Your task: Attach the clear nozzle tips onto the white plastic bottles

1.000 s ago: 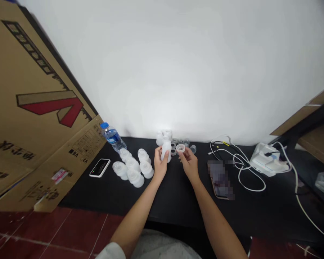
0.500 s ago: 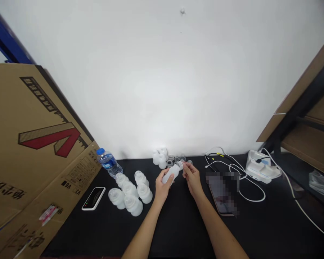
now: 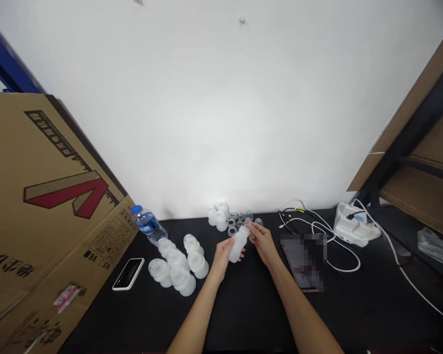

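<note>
My left hand (image 3: 224, 253) is wrapped round a white frosted baby bottle (image 3: 238, 246), which tilts with its neck up and to the right. At the bottle's mouth, the fingers of my right hand (image 3: 260, 238) are pinched together; what they grip there is too small to make out. Just beyond my hands lie several clear and grey bottle rings and caps (image 3: 231, 223). Behind and left of these stand several white bottles (image 3: 221, 221) near the wall. Left of my left hand is a group of capped white bottles (image 3: 182, 281), standing upright.
A water bottle (image 3: 149, 225) and a white-framed phone (image 3: 128, 273) are on the left, beside a large cardboard box (image 3: 59, 236). On the right lie a blurred tablet or phone (image 3: 302, 265), tangled cables (image 3: 345, 263) and a white power strip (image 3: 354, 228).
The bottle in my left hand has turned more upright. My right hand's fingers stay at its mouth. The camera view has shifted slightly.
</note>
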Available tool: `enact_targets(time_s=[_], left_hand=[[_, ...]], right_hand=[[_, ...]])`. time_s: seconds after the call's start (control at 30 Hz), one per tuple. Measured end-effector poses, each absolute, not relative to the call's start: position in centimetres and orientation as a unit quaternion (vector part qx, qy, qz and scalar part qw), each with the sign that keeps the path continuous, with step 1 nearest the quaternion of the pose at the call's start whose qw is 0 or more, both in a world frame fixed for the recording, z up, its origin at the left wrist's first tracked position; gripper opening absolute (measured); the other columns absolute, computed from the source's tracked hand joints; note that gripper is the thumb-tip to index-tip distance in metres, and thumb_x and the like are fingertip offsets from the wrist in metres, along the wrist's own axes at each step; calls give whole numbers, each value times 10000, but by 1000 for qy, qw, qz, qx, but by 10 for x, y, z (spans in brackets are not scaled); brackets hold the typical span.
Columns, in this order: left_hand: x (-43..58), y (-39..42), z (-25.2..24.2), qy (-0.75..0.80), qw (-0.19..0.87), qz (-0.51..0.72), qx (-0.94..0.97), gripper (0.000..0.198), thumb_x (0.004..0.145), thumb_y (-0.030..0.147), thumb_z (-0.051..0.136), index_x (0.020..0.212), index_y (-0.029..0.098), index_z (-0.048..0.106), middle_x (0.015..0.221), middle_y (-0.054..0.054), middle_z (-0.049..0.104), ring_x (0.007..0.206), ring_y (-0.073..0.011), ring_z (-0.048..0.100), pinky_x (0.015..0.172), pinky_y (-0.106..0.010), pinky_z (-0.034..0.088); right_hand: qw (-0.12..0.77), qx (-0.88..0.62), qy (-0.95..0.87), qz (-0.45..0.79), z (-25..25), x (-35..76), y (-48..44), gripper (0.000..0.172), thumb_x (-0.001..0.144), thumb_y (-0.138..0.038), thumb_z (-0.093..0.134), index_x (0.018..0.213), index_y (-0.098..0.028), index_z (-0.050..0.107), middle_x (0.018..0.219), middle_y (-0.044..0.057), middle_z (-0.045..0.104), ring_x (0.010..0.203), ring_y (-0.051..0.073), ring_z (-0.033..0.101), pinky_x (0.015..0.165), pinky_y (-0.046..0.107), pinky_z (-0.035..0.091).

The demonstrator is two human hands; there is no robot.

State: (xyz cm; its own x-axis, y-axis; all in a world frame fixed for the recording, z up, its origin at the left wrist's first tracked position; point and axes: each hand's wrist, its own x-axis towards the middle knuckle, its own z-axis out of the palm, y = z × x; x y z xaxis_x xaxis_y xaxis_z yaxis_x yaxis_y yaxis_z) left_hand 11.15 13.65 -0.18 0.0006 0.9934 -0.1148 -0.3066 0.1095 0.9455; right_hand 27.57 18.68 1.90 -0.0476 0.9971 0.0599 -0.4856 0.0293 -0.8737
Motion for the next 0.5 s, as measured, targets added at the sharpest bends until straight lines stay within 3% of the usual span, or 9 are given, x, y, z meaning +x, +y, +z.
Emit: enact_targets(time_s=[0.13, 0.3, 0.5], left_hand=[[109, 135, -1, 397, 703, 513, 292, 616, 921, 643, 774, 1084, 48, 762, 741, -126, 775, 533, -181, 689, 450, -240, 490], [105, 132, 5, 346, 802, 454, 175, 454, 1096, 489, 556, 1119, 68, 722, 738, -117, 741, 522, -163, 663, 439, -215, 456], [101, 131, 8, 294, 845, 431, 121, 423, 1118, 442, 480, 1114, 82, 701, 726, -105, 702, 519, -144, 630, 462, -202, 462]], right_hand=[[582, -321, -392, 636, 21, 280, 187, 415, 738, -541, 987, 917, -183, 876, 736, 2, 609, 611, 102, 368, 546, 285, 303], [564, -297, -375, 673, 26, 281, 184, 396, 728, -505, 1007, 939, -192, 885, 739, 4, 603, 631, 109, 371, 562, 283, 315], [553, -283, -359, 696, 28, 280, 182, 427, 718, -505, 1017, 955, -184, 864, 691, -18, 539, 641, 115, 385, 564, 270, 321]])
